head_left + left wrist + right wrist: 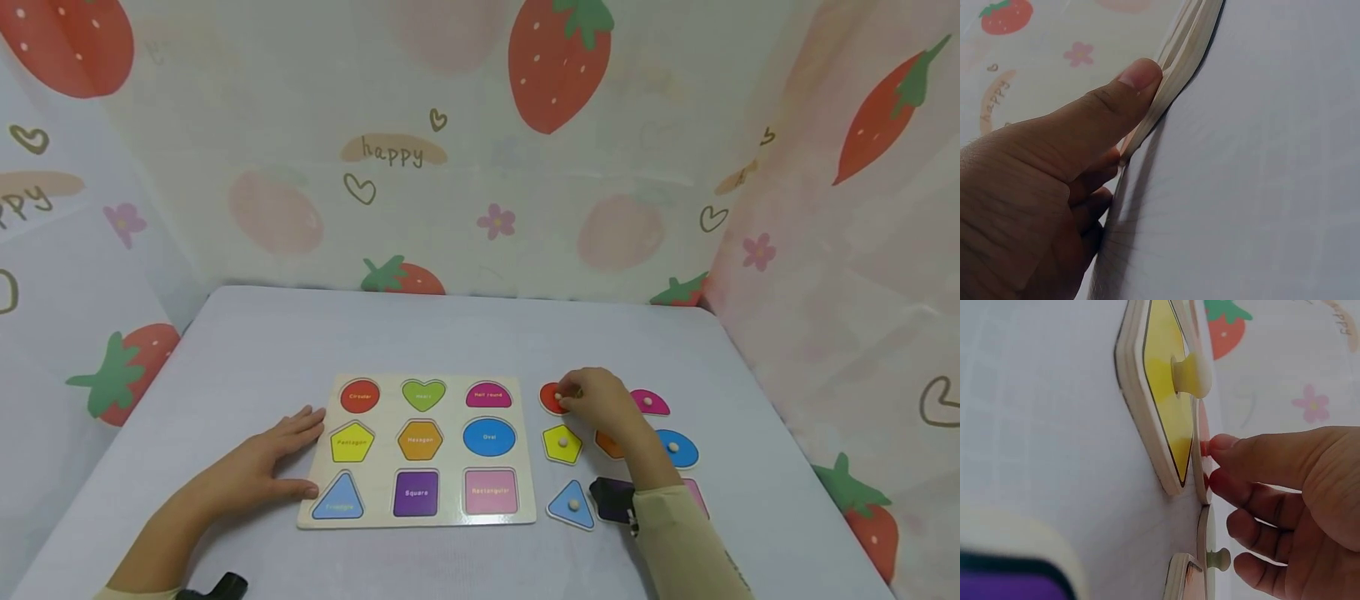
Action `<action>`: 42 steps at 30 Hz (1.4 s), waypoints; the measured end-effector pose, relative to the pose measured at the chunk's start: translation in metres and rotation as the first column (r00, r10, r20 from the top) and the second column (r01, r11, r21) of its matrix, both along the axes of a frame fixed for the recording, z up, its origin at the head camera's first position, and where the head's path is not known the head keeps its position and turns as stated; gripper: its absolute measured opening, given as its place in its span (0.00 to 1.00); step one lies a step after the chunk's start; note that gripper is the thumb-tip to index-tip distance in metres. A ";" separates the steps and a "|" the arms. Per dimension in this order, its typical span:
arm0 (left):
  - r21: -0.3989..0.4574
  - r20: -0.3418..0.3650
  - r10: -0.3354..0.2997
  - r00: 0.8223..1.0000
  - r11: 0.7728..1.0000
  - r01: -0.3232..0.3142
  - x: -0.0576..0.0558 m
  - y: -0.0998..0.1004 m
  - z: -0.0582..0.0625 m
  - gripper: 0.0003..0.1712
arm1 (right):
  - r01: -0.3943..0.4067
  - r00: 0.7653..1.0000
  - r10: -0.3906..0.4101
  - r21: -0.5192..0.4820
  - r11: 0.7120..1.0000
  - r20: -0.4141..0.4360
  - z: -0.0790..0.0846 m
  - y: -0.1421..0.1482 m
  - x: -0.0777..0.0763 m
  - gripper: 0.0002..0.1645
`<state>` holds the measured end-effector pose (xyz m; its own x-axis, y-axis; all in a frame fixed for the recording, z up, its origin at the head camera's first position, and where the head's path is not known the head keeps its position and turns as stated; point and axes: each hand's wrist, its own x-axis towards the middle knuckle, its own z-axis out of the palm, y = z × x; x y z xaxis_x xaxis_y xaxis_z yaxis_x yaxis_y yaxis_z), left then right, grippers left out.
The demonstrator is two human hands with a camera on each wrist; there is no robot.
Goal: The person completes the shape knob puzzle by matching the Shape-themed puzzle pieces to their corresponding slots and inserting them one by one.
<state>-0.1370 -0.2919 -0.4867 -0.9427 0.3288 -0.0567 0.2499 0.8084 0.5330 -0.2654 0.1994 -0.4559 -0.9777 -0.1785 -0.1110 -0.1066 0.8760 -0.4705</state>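
Note:
A pale wooden shape-puzzle board lies on the table, its labelled shapes in three rows. My left hand rests at the board's left edge with fingers extended; in the left wrist view the thumb lies along that edge. To the right of the board, my right hand pinches the knob of the red circle piece between thumb and index finger. Close by lies the yellow pentagon piece, its round knob facing up. The right hand hides the heart piece in the head view; its green knob shows below the pinching fingers.
More knobbed pieces lie at right: a magenta half round, blue oval, orange hexagon, blue triangle and a partly hidden pink one. A black wrist device covers part of that area. Strawberry-print walls surround the white table.

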 end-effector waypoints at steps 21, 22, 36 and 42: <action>0.028 0.041 0.004 0.999 1.000 -0.006 0.004 -0.006 0.003 0.60 | -0.042 0.998 0.042 -0.005 0.999 -0.048 0.003 -0.004 -0.002 0.11; 0.027 0.045 0.006 0.999 1.000 -0.007 0.004 -0.006 0.002 0.60 | -0.043 0.998 0.042 -0.014 0.999 -0.051 0.006 -0.003 -0.002 0.11; 0.050 0.047 -0.024 0.999 0.998 0.022 -0.001 0.000 -0.004 0.60 | -0.094 0.990 0.080 -0.123 0.988 -0.115 0.042 -0.003 0.010 0.09; 0.032 0.035 -0.013 0.999 0.999 0.012 0.000 -0.001 -0.002 0.60 | -0.105 0.988 0.086 -0.148 0.983 -0.130 0.051 -0.028 0.010 0.10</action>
